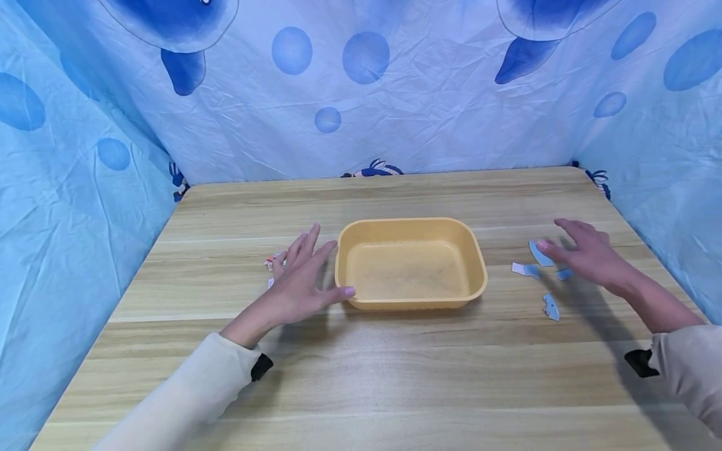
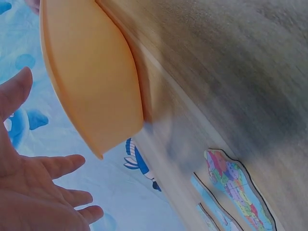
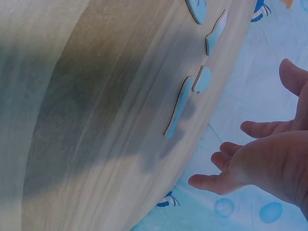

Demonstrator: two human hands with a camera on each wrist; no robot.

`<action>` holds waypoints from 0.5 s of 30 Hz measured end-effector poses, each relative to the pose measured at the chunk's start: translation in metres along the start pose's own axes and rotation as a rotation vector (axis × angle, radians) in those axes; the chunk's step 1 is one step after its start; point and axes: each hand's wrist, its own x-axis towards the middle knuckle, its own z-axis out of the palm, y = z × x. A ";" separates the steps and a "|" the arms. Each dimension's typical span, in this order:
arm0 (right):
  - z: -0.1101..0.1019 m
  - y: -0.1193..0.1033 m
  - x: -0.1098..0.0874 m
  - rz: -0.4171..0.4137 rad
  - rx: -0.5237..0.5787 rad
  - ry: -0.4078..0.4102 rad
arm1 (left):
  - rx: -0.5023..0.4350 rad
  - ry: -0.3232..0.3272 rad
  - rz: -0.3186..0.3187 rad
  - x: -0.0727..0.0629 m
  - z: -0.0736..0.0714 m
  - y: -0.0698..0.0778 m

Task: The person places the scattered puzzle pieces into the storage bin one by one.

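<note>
A yellow-orange plastic basin (image 1: 408,305) stands in the middle of the wooden table, with nothing inside. My left hand (image 1: 301,279) is spread at its left side, the thumb overlapping the rim in the head view. Beneath and beyond that hand lie several map puzzle pieces; one colourful piece (image 2: 236,185) shows plainly in the left wrist view. On the right, my right hand (image 1: 589,254) hovers with fingers apart over several light blue puzzle pieces, among them a curved piece (image 1: 539,254), a part-white piece (image 1: 526,270) and a small notched piece (image 1: 551,307). Both hands hold nothing.
The wooden table (image 1: 383,382) reaches back to a blue ocean-print curtain (image 1: 254,125), which hangs behind it and on both sides. Black bands (image 1: 641,363) show at the cuffs of the light sleeves.
</note>
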 end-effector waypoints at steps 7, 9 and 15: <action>0.000 0.004 -0.001 0.014 0.021 0.009 | 0.001 -0.002 0.002 -0.001 0.001 0.001; 0.000 0.005 -0.001 0.017 0.025 0.012 | 0.002 -0.003 0.004 -0.001 0.002 0.001; 0.001 0.007 -0.001 0.021 0.039 0.008 | -0.001 -0.007 0.002 0.000 0.004 0.000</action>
